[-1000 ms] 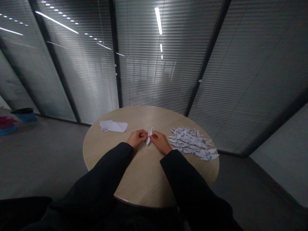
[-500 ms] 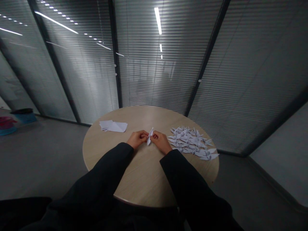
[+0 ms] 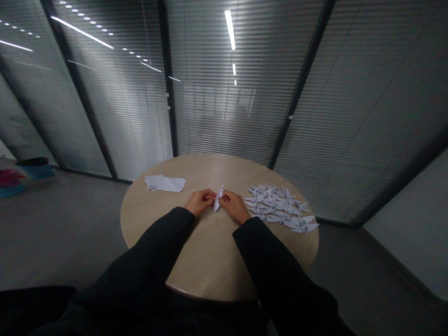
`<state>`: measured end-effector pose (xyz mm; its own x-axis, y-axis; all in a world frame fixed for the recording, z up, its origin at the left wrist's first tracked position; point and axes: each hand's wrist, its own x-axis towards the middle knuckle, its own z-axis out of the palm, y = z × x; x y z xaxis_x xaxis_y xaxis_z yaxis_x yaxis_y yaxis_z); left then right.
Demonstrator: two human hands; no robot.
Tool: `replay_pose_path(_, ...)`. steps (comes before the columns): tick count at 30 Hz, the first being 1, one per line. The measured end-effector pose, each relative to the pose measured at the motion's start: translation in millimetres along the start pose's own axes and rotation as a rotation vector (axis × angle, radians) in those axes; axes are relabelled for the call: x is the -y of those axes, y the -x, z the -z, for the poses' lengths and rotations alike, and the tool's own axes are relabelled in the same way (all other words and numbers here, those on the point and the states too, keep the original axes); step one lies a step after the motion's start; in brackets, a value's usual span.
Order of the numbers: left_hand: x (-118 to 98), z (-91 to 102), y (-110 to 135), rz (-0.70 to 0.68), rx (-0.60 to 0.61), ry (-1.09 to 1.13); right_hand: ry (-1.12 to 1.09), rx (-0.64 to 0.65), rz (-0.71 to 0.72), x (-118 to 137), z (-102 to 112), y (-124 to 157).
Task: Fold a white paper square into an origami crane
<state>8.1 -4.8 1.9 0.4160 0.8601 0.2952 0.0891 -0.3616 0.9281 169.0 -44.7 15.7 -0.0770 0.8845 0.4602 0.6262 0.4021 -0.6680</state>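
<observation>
Both my hands sit just above the middle of a round wooden table point(image 3: 210, 261). My left hand point(image 3: 199, 203) and my right hand point(image 3: 234, 207) pinch a narrow folded white paper point(image 3: 219, 198) between them, and it stands tilted with its tip up. To the left lies a small stack of white paper sheets point(image 3: 164, 183). My right hand is nearest a heap of several white origami cranes point(image 3: 280, 207).
Glass walls with slatted blinds point(image 3: 227, 107) rise behind the table. The table's round edge curves around my dark sleeves. On the grey floor at far left stand a blue bin point(image 3: 37, 171) and a pink-and-blue container point(image 3: 10, 181).
The head view has shifted very slightly. My hands and the folded paper stay almost where they were.
</observation>
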Motion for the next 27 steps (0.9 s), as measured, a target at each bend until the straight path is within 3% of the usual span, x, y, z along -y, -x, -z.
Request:
replay_pose_path(17, -7.3, -1.0, 2.2, 0.016, 0.006, -0.016, 0.003, 0.006, -0.011, -2.3, -0.9, -0.9)
replay_pose_path(27, 2.6, 2.1, -1.7, -0.089, -0.018, -0.189, 0.015, 0.047, 0.032, -4.6, -4.2, -0.8)
